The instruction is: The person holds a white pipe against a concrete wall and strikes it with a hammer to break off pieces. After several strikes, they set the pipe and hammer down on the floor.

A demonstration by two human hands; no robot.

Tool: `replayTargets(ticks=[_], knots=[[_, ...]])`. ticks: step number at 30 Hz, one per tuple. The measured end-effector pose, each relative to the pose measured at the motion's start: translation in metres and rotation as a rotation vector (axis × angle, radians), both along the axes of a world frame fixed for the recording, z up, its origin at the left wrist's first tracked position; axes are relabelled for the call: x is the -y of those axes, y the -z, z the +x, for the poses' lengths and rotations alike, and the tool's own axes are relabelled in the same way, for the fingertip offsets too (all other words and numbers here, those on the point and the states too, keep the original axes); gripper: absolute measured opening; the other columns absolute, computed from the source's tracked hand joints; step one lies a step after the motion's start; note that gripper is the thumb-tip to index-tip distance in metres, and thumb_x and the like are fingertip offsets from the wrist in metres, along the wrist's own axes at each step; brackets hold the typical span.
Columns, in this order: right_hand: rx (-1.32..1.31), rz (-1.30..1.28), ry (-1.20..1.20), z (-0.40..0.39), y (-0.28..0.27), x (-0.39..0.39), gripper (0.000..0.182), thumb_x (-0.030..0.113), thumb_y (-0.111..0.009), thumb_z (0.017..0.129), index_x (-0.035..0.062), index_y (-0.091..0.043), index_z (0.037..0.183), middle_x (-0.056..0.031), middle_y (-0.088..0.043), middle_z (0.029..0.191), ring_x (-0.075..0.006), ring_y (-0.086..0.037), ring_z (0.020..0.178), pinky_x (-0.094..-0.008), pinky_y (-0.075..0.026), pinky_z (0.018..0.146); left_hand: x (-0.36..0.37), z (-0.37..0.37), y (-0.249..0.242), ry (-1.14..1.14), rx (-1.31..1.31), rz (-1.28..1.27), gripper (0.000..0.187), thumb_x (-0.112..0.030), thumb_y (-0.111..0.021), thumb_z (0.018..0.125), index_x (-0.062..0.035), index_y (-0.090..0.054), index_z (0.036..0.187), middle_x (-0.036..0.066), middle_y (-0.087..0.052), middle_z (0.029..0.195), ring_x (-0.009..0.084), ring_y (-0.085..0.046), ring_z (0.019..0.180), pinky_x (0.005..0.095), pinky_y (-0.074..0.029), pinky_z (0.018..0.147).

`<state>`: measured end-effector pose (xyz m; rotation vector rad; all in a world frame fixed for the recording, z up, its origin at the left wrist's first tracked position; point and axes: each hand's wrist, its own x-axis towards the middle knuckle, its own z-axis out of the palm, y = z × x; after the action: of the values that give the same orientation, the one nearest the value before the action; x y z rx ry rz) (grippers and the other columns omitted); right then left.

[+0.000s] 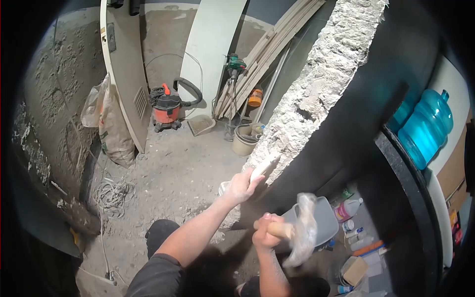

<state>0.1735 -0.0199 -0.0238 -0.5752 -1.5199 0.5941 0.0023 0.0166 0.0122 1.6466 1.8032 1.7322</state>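
Observation:
My left hand (241, 188) is closed around a pale, dust-covered chisel (265, 166), whose far end points at the broken edge of the wall (321, 84). That edge is rough, white and crumbly, and runs diagonally up to the right. Lower and to the right, my right hand (267, 233) grips the light wooden handle of a hammer (280, 229). The hammer's head looks whitish and smeared, perhaps wrapped in clear plastic. It hangs apart from the chisel, in front of a grey plastic tub (324, 220).
A red-and-black vacuum cleaner (166, 110), a dustpan (201, 124) and a bucket (243, 143) stand on the dusty floor ahead. Coiled cable (114, 195) lies at left near a filled sack (115, 133). Bottles (348, 210) line the right, below a blue water jug (426, 127).

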Motion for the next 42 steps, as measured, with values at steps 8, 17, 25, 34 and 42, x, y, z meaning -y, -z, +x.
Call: replayTargets(ticks=[8,17,25,34,42], knots=[[0.481,-0.200,0.245,-0.003,0.003,-0.005,0.036,0.029,-0.070,0.092,-0.0056,-0.064,0.085,-0.0137,-0.067,0.073,-0.0283,-0.068,0.070,-0.0428,-0.050,0.065,-0.002,-0.012,-0.005,0.028,-0.023,0.022,0.034,-0.037,-0.062,0.098,-0.0037,-0.058,0.102,0.026,-0.065,0.079,0.0488,-0.064,0.077,0.0524,-0.049,0.065],[0.387,-0.170,0.193,-0.013,0.013,-0.019,0.028,0.019,-0.068,0.093,-0.0024,-0.058,0.080,-0.0162,-0.062,0.070,-0.0318,-0.061,0.063,-0.0438,-0.048,0.059,-0.002,-0.014,0.004,0.073,-0.039,0.067,0.036,-0.039,-0.061,0.098,-0.0047,-0.056,0.107,0.026,-0.065,0.080,0.0479,-0.064,0.078,0.0499,-0.050,0.066],[0.218,-0.015,0.207,-0.008,0.018,-0.005,0.023,0.016,-0.069,0.093,-0.0043,-0.063,0.085,-0.0122,-0.068,0.075,-0.0254,-0.065,0.067,-0.0399,-0.050,0.062,0.007,-0.020,-0.011,0.099,-0.018,-0.095,0.044,-0.046,-0.058,0.098,-0.0021,-0.054,0.105,0.028,-0.067,0.084,0.0501,-0.064,0.083,0.0538,-0.050,0.070],[0.528,-0.236,0.203,-0.007,0.022,0.004,0.037,0.028,-0.069,0.092,-0.0051,-0.059,0.080,-0.0199,-0.065,0.069,-0.0368,-0.066,0.065,-0.0470,-0.049,0.063,0.002,-0.028,-0.006,0.054,-0.103,0.012,0.034,-0.037,-0.065,0.096,-0.0047,-0.056,0.101,0.023,-0.065,0.076,0.0452,-0.064,0.075,0.0478,-0.050,0.064],[-0.050,-0.231,-0.137,-0.005,-0.003,0.025,0.020,0.010,-0.060,0.098,0.0047,-0.048,0.083,-0.0012,-0.050,0.062,-0.0097,-0.048,0.054,-0.0267,-0.041,0.053,0.014,-0.029,-0.031,0.021,-0.152,-0.092,0.030,-0.032,-0.071,0.086,-0.0081,-0.060,0.100,0.021,-0.069,0.083,0.0437,-0.065,0.082,0.0524,-0.052,0.074]])
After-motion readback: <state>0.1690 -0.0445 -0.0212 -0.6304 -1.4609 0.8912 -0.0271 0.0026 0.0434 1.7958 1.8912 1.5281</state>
